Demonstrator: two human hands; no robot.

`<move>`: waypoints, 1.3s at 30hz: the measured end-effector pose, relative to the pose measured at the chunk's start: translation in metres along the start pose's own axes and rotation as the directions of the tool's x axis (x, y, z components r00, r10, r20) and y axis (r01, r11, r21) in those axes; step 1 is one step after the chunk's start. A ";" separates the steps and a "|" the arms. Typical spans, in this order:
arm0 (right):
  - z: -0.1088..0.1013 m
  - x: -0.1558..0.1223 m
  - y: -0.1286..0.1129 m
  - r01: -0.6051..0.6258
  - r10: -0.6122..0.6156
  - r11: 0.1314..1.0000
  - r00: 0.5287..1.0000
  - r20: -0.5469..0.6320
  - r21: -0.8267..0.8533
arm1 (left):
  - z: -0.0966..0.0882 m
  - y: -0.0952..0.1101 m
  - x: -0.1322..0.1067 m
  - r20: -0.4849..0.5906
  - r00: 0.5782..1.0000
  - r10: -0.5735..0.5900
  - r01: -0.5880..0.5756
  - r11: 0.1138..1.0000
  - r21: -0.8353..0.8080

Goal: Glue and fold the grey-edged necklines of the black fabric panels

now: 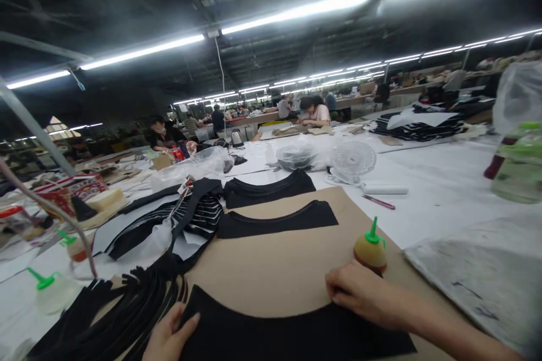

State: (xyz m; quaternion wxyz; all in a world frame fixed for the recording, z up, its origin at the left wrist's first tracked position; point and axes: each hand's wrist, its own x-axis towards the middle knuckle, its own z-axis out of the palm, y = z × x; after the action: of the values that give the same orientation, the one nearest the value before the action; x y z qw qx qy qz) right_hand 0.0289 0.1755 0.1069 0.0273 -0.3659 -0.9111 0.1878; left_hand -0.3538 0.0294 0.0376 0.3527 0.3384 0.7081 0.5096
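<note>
Brown board (271, 271) spreads across the white worktable (423, 211), and right at its near edge lies a curved black panel (271, 341). Left hand (169, 335) is at the panel's left end, thumb on it, a small gap to the forefinger; right hand (359, 294) is curled tight at the upper edge, and I can't tell whether either pinches it. Off left, a bundle of black strips (139, 304); just past the right hand, a green-nozzled squeeze bottle (369, 251). Farther up, curved black pieces (275, 223), then a white fan (353, 157), then co-workers (320, 114) beneath tube lights (296, 12).
</note>
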 end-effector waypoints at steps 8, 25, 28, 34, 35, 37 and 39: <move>-0.030 0.124 0.020 -0.014 -0.102 0.917 0.958 -0.268 -0.399 | 0.024 0.059 0.110 -0.290 0.918 0.271 -0.162 0.923 0.349; -0.008 0.200 0.075 -0.136 0.018 0.910 0.957 -0.290 -0.392 | 0.107 0.071 0.184 -0.037 0.806 0.591 -0.315 0.481 0.819; -0.007 0.202 0.076 -0.113 0.032 0.924 0.975 -0.220 -0.365 | 0.119 0.073 0.188 0.230 0.797 0.559 -0.471 0.336 0.816; -0.023 0.220 0.072 -0.114 0.095 0.926 0.993 -0.069 -0.359 | 0.132 0.087 0.224 0.466 0.814 0.347 -0.554 0.224 0.802; -0.026 0.224 0.070 -0.118 0.111 0.925 0.993 -0.042 -0.361 | 0.133 0.091 0.229 0.483 0.813 0.325 -0.559 0.203 0.804; -0.032 0.232 0.067 -0.126 0.141 0.922 0.990 0.013 -0.367 | 0.135 0.099 0.236 0.510 0.809 0.293 -0.567 0.159 0.808; -0.037 0.238 0.065 -0.134 0.167 0.918 0.984 0.058 -0.374 | 0.136 0.104 0.240 0.524 0.805 0.279 -0.572 0.127 0.810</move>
State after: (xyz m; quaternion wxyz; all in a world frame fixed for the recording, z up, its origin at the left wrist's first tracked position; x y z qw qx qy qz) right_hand -0.0959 0.3917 0.0971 -0.0967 -0.4249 -0.8995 0.0309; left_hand -0.3518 0.3225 0.0691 0.0007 0.7267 0.6868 0.0156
